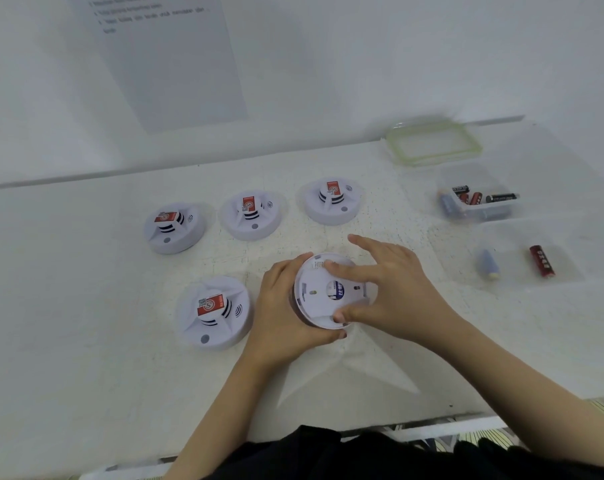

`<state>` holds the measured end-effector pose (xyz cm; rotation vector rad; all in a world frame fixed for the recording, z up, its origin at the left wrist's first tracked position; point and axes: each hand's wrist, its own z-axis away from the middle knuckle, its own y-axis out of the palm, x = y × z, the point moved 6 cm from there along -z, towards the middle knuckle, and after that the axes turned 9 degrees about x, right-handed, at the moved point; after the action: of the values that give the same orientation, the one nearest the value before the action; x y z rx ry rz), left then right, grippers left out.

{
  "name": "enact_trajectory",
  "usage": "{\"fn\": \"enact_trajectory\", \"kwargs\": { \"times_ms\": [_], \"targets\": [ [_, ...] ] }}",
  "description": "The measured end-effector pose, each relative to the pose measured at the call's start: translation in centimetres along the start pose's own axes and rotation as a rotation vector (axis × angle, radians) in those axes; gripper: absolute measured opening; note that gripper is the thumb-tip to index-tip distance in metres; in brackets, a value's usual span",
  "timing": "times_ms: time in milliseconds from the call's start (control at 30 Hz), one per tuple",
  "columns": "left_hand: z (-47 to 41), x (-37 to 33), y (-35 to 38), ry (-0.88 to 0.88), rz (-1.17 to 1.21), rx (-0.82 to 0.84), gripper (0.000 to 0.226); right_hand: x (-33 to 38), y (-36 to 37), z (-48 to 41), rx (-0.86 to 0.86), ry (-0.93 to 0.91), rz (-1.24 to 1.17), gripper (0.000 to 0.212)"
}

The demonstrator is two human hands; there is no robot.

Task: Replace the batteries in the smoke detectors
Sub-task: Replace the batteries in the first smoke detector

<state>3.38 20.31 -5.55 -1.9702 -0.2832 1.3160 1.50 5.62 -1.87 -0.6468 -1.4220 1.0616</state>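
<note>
round white plastic smoke detector (319, 303) flipped back-up, front-centre of surface (85, 271). left hand (286, 306) cups its left rim, right hand (394, 289) pinches its back from right, probably twist next. clear plastic battery tub (473, 174) off right, nearer right hand.

2 bare hands, 2 bare forearms, black clothing below.
The left hand (283, 306) and right hand (390, 292) are uncovered, as are both forearms (522, 368) along all their visible length; a black garment (328, 455) of soft, creased fabric spans the bottom edge beneath them, its outline uneven.
</note>
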Motion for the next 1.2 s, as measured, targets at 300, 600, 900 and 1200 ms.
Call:
{"fn": "enact_trajectory", "kwargs": {
  "times_ms": [300,600,900,1200],
  "targets": [
    [0.0,0.3,0.2,0.019,-0.004,0.012,0.101,0.4,0.6,0.1,0.031,0.000,0.021,0.069],
    [0.2,0.2,-0.1,0.012,0.173,0.005,0.093,-0.7,1.6,0.2,0.047,0.036,-0.302,0.073],
    [0.3,-0.4,0.0,-0.002,0.237,0.077,0.088,-2.4,2.5,-0.3,0.115,-0.079,-0.374,0.072],
    [0.2,-0.4,0.0,0.005,0.244,0.077,0.090,-3.0,2.5,-0.3,0.034,-0.089,-0.198,0.072]
  ]
}}
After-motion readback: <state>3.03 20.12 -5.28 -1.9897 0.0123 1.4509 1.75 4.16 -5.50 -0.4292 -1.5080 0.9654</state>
